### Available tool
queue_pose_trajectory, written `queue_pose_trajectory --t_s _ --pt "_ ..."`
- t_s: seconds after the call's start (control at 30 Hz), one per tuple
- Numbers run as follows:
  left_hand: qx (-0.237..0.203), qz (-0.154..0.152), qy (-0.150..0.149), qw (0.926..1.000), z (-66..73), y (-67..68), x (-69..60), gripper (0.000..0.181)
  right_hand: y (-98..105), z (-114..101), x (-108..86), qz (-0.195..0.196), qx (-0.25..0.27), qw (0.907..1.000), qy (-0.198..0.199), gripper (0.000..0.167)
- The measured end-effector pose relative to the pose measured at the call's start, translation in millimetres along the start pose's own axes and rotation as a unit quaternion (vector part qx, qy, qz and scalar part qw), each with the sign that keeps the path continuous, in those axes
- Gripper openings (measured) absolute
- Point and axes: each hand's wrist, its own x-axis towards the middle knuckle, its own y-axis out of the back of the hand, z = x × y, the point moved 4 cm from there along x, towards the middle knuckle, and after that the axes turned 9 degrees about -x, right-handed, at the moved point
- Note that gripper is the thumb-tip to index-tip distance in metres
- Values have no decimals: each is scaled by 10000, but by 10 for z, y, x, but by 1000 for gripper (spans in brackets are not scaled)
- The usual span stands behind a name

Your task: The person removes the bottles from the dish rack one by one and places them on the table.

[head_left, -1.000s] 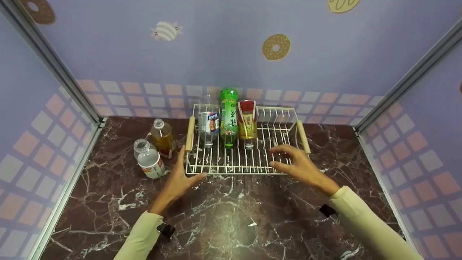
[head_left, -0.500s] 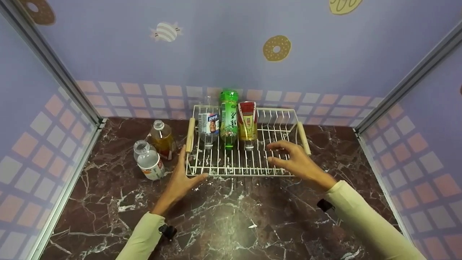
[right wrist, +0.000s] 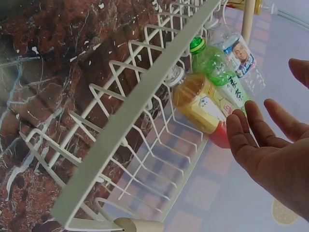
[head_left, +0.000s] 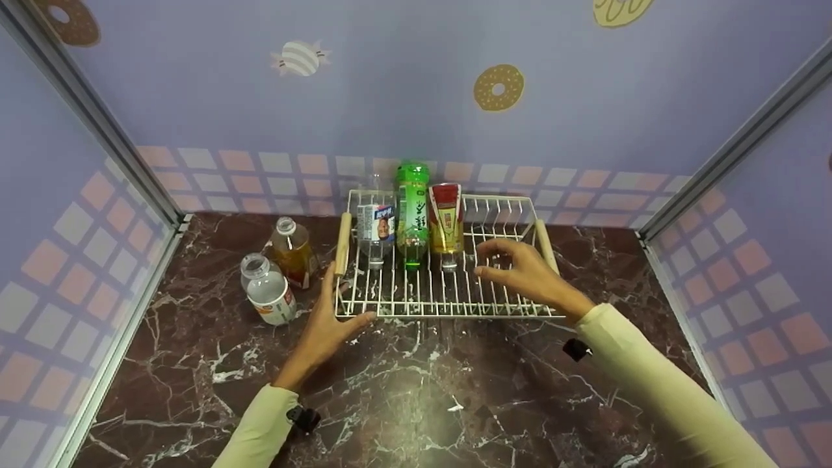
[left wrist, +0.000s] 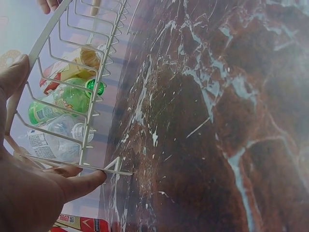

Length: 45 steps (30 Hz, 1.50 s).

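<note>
Lilac wall [head_left: 403,123] behind, dark marbled worktop [head_left: 390,396] below: far left, the white bottle [head_left: 275,308] and amber bottle [head_left: 292,250] stand upright. Next, the left hand [head_left: 325,325], spread against the rack's [right wrist: 135,104] near left corner, unmoved. Inside tilt the clear bottle [head_left: 375,224], green bottle [head_left: 412,211] and yellow bottle [head_left: 446,218], undisturbed. And the right hand [head_left: 532,273] has slid inward over the wires, fingers bent, thumb apart, holding nothing; that seems to put the yellow bottle closer to reach.
</note>
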Motion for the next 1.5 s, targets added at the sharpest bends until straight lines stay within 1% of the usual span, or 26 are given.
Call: queue_pose_trajectory --t_s 0.2,0.4,0.6,0.67,0.97,1.3,1.4,1.5 --pt "-104 37 37 9999 -9 34 -31 128 8 64 149 -159 -68 9993 -323 54" --pt "-130 47 41 9999 -11 28 -25 128 47 154 349 -200 -233 9988 -385 55" --pt "-190 2 26 9998 -7 16 -22 128 24 240 504 -321 -304 9979 -475 58" --pt "-217 -9 18 9998 -7 13 -17 127 14 258 543 -365 -260 9975 -540 60" --pt "-212 -53 8 9998 -23 15 -6 127 -20 299 709 -548 255 9950 -797 66" --pt "-258 -48 -18 9997 -1 -20 -4 126 -98 397 846 -845 364 9918 -893 77" --pt "-274 -43 -4 9996 15 -27 -8 127 -127 427 875 -925 395 9907 -914 75" --pt "-278 -43 11 9996 29 -26 -18 127 -158 428 916 -1034 329 9908 -804 65"
